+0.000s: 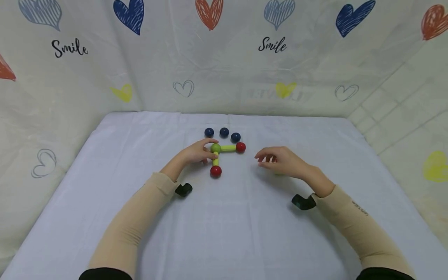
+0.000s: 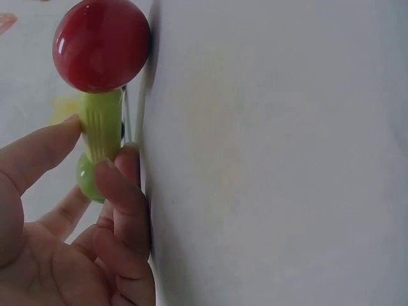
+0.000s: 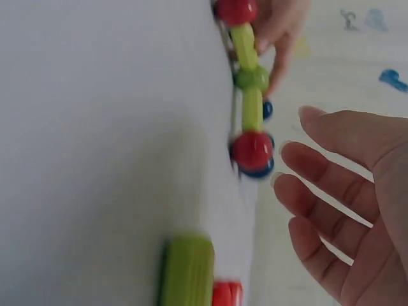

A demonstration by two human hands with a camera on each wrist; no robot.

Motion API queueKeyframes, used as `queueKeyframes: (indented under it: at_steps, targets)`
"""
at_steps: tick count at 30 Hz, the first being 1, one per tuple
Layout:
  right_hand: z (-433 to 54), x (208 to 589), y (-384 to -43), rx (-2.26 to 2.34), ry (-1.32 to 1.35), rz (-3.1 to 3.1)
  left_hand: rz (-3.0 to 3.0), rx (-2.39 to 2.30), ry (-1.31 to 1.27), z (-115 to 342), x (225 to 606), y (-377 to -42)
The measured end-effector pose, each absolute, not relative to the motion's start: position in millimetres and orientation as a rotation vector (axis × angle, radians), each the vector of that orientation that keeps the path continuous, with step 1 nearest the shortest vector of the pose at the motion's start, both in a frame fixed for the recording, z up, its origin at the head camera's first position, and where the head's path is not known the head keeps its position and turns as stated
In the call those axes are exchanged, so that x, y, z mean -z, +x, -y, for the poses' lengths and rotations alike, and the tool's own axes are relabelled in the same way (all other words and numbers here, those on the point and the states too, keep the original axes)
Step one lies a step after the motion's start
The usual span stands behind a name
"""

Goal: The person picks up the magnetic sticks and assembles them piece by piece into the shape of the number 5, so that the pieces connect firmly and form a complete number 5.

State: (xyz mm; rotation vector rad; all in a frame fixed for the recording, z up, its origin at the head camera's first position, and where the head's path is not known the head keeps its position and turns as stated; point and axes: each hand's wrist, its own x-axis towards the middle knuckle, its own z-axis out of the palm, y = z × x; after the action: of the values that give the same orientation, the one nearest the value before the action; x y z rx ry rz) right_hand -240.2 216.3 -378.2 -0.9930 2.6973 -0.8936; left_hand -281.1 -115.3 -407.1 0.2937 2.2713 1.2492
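An L-shaped ball-and-rod toy piece lies on the table: a green ball (image 1: pixel 215 148) at the corner, two yellow-green rods (image 1: pixel 228 148) and a red ball (image 1: pixel 240 147) on one end. The other red ball (image 1: pixel 216 171) ends the arm toward the person. My left hand (image 1: pixel 197 151) pinches the piece near the corner, with thumb and fingers on either side of a ridged rod (image 2: pixel 102 124). My right hand (image 1: pixel 285 161) hovers to the right of it with fingers loosely bent and nothing between them. Below that hand lies a loose green rod (image 3: pixel 188 271).
Three dark blue balls, one of them (image 1: pixel 224 132) in the middle, sit just behind the piece. In the right wrist view a red object (image 3: pixel 227 293) shows beside the loose rod. A white cloth (image 1: pixel 224 233) covers the table, and a heart-printed curtain (image 1: pixel 227 58) hangs behind.
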Motion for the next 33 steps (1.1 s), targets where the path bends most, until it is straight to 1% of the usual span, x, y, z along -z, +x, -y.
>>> queueKeyframes:
  at_steps: [4, 12, 20, 26, 33]
  targets:
    - [-244.2, 374.7, -245.1, 0.872, -1.032, -2.772, -2.29, -1.222, 0.305, 115.5, 407.5, -280.7]
    - [-277.3, 377.3, -253.3, 0.749, -0.944, -2.843, -2.321, -1.186, 0.311, 114.9, 404.0, -276.1]
    - [-284.0, 386.0, -256.5, 0.66, -0.781, -2.829, -2.328, -1.169, 0.387, 121.2, 401.3, -266.2]
    - [-283.6, 390.2, -259.2, 0.617, -0.761, -2.843, -2.341, -1.131, 0.439, 124.2, 400.7, -254.8]
    - [-283.9, 393.9, -260.7, 0.583, -0.77, -2.858, -2.383, -0.942, 0.524, 121.5, 395.1, -243.0]
